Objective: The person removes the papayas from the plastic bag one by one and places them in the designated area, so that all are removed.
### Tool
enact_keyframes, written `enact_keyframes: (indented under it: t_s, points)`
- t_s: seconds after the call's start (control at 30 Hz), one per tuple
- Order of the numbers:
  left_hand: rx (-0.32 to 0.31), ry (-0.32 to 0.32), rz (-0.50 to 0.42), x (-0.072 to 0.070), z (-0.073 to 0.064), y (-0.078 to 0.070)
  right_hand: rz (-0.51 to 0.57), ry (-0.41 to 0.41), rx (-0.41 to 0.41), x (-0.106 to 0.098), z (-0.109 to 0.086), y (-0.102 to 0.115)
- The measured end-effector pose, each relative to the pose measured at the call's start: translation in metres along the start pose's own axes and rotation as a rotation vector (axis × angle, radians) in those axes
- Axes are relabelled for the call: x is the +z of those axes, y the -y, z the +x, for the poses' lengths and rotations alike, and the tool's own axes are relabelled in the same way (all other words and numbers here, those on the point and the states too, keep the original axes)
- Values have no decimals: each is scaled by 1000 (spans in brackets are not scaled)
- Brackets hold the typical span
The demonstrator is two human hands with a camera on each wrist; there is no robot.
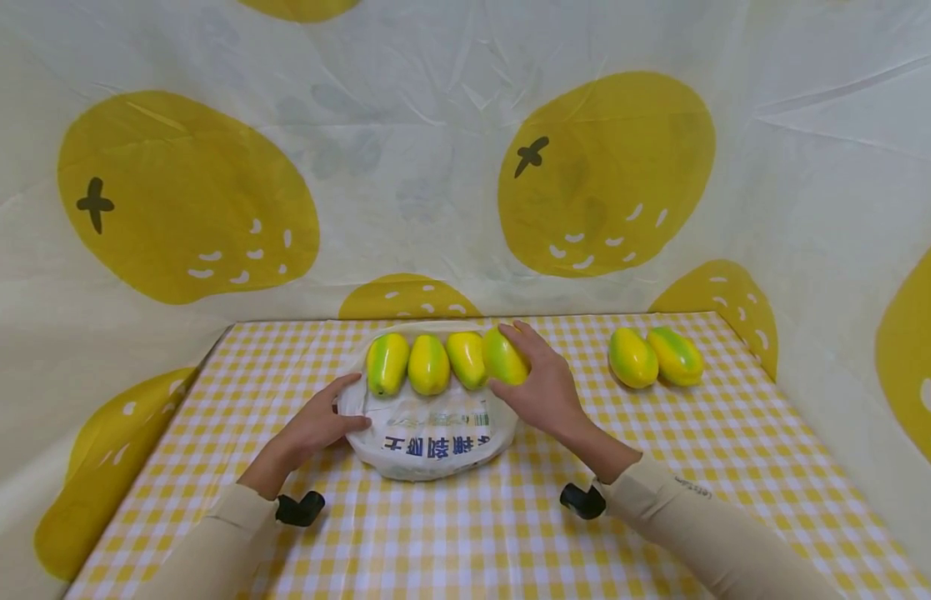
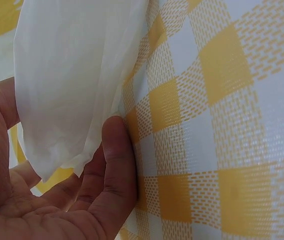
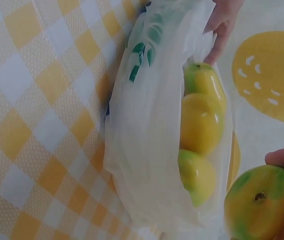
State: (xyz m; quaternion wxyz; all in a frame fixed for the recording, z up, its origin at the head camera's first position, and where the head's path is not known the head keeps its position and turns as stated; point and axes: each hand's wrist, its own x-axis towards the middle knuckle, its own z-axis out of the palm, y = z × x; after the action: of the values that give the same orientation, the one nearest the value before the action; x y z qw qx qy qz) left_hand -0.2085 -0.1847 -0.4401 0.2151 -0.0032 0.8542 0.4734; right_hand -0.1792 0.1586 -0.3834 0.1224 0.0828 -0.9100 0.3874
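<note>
The grip of the right hand (image 1: 543, 383) is clamped on one yellow-green fruit (image 1: 505, 357), which is held at the right end of the bag's mouth. The grip of the left hand (image 1: 315, 425) is bent around the left edge of the white plastic bag (image 1: 427, 465), with the thin film between its digits; how firmly it presses, I cannot tell. On the bag there are dark blue characters (image 1: 427, 446), too distorted for sure reading, and a barcode (image 1: 481, 419). The right sleeve (image 1: 653, 500) carries small writing, also not readable. Three fruits (image 1: 428, 367) lie in a row inside the bag, and two fruits (image 1: 633, 358) rest together on the right side of the checked tabletop (image 1: 570, 558). Only the right wrist view shows clearly the green leaf print (image 3: 152, 35) on the bag's side, and the brown stem mark (image 3: 260, 197) of the held fruit.
</note>
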Motion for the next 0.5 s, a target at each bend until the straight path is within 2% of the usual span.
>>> enact_keyframes:
  t_s: [0.5]
  points:
    - [-4,-5,1,-1,1,2,-71,-28,-14,-9,10,-19]
